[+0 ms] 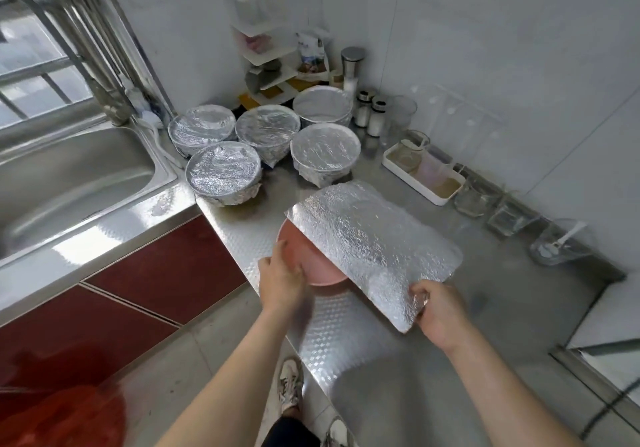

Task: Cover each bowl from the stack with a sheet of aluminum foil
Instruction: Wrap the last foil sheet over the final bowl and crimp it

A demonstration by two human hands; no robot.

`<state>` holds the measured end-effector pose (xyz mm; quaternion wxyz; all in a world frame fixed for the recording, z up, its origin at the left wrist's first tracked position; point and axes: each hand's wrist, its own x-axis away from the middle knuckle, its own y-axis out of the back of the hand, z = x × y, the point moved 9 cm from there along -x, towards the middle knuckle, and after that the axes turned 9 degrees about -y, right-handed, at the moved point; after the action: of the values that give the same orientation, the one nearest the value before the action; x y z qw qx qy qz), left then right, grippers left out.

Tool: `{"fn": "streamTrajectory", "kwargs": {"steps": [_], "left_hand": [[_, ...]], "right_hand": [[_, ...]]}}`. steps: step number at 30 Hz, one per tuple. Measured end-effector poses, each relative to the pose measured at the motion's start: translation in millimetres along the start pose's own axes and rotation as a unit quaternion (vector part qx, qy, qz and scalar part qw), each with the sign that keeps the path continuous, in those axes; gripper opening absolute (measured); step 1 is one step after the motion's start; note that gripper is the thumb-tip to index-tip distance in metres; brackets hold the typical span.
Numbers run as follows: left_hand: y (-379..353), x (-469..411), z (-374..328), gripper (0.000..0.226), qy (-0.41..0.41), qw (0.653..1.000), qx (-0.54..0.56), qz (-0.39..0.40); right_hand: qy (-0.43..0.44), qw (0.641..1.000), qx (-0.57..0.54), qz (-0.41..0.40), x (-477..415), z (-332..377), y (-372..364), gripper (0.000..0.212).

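Stainless steel runs across the whole workspace: a patterned counter [346, 325] meets a sink [69, 183] at the left of the frame, with a barred window [34, 65] above it and dark red cabinet doors [166, 273] below. A pale wall [485, 31] fills the upper right. Along it stand a corner shelf [266, 55], two shakers [370, 114], a white tray [422, 183] and a row of glass containers [512, 214].

Most of the job looks done. Five covered bowls [267, 124] sit clustered at upper centre, each with foil wrapped over its rim. One pink bowl [304, 259] is left, at the centre of the frame near the counter's front edge. A flat foil sheet [374, 245] lies over its right part, leaving the left part bare.

The left hand [280, 280] holds the bowl's near rim, its fingers curled against it. The right hand [440, 311] pinches the sheet's near corner. No stack of uncovered bowls is in view, so this may be the last one. The sheet is not yet centred over the bowl or folded down around its rim.
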<state>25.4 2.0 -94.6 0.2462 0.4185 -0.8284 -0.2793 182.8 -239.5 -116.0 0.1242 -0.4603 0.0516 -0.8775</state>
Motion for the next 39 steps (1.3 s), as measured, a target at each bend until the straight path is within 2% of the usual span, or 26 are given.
{"fn": "streamTrajectory", "kwargs": {"steps": [4,6,7,9,10,12,14,15,16,17,19,20,21,24,26,27,29,33,36,39], "left_hand": [[-7,2,8,0.060,0.009,0.998,-0.052,0.030],[-12,8,6,0.060,0.000,0.996,-0.063,0.059],[-16,11,5,0.060,-0.011,0.995,-0.065,0.075],[-21,19,-1,0.056,-0.022,0.991,-0.055,0.118],[-24,24,-1,0.054,-0.010,0.988,-0.040,0.148],[-27,31,-1,0.055,-0.002,0.983,-0.001,0.184],[-15,36,0,0.054,0.025,0.981,0.093,0.168],[-6,40,-1,0.047,0.046,0.971,0.181,0.149],[2,43,-2,0.044,0.064,0.947,0.283,0.139],[9,47,-8,0.045,0.071,0.908,0.390,0.137],[26,52,-23,0.045,0.065,0.814,0.558,0.152],[30,49,-22,0.046,0.067,0.789,0.592,0.150],[34,47,-23,0.045,0.073,0.782,0.602,0.142],[41,25,3,0.043,0.098,0.838,0.535,0.049],[49,17,17,0.060,0.094,0.876,0.472,-0.002],[52,15,23,0.061,0.091,0.889,0.448,-0.017],[54,15,33,0.042,0.082,0.909,0.408,-0.029],[43,27,56,0.019,0.109,0.917,0.381,-0.039],[29,34,77,0.027,0.158,0.913,0.374,-0.040],[26,38,80,0.028,0.174,0.913,0.365,-0.049]], "right_hand": [[-0.006,0.999,-0.017,-0.032,-8,2,19,0.028],[-0.010,0.999,-0.023,-0.027,-12,4,23,0.020],[-0.007,1.000,-0.017,-0.013,-13,7,22,0.019],[0.004,1.000,-0.010,0.028,-18,15,17,0.030],[0.012,0.999,-0.006,0.047,-18,20,13,0.037],[0.033,0.997,0.006,0.064,-15,31,8,0.036],[0.046,0.997,0.023,0.063,-15,38,8,0.035],[0.052,0.996,0.029,0.063,-12,42,6,0.035],[0.063,0.995,0.033,0.064,-12,45,6,0.031],[0.074,0.995,0.039,0.060,-8,48,4,0.025],[0.103,0.992,0.056,0.053,-1,54,-2,0.018],[0.121,0.989,0.070,0.047,3,57,-7,0.016],[0.132,0.987,0.084,0.043,6,59,-11,0.016],[0.162,0.973,0.164,0.025,6,65,-19,0.012],[0.178,0.959,0.220,0.022,4,67,-24,0.006],[0.189,0.954,0.234,0.011,4,69,-24,0.008],[0.208,0.946,0.248,-0.022,2,70,-19,0.007],[0.167,0.961,0.213,-0.051,-8,53,-4,0.012],[0.105,0.972,0.200,-0.064,-16,40,6,0.018],[0.080,0.973,0.200,-0.079,-20,38,12,0.021]]}}
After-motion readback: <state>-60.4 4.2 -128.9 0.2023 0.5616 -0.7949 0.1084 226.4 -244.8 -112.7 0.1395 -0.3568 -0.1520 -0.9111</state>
